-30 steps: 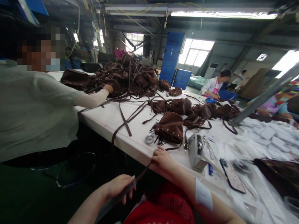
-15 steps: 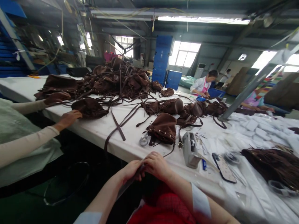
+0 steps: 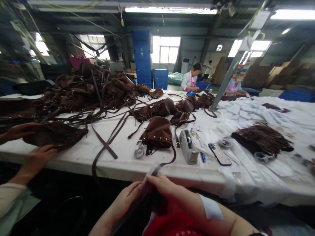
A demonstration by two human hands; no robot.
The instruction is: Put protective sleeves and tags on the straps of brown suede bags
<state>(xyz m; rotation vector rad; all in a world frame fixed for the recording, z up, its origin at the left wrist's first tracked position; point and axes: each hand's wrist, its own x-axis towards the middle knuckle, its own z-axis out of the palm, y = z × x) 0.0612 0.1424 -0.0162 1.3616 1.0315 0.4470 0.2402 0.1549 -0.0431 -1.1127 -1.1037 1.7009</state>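
My left hand (image 3: 128, 200) and my right hand (image 3: 161, 183) meet just off the table's front edge, fingers closed on a strap wrapped in clear plastic film (image 3: 154, 170). The film runs down along my left forearm. From its upper end a bare brown stretch of the strap (image 3: 169, 161) curves up to a dark brown suede drawstring bag (image 3: 158, 131) with gold eyelets and fringe. That bag lies on the white-covered table (image 3: 123, 164). Beside it are a roll of clear film (image 3: 139, 151) and a grey tape dispenser (image 3: 189, 147).
A big heap of brown bags (image 3: 98, 87) covers the left. A co-worker's hands (image 3: 39, 160) touch another bag (image 3: 59, 134) there. To the right lie a phone (image 3: 220, 154), a fringed brown bag (image 3: 263, 139) and white packing pieces (image 3: 243, 109). A metal post (image 3: 226, 78) rises from the table.
My view has swung right. My right hand has shifted along the strap, and the film end now sticks up above my fingers. The co-worker's hands have moved on the bag at left.
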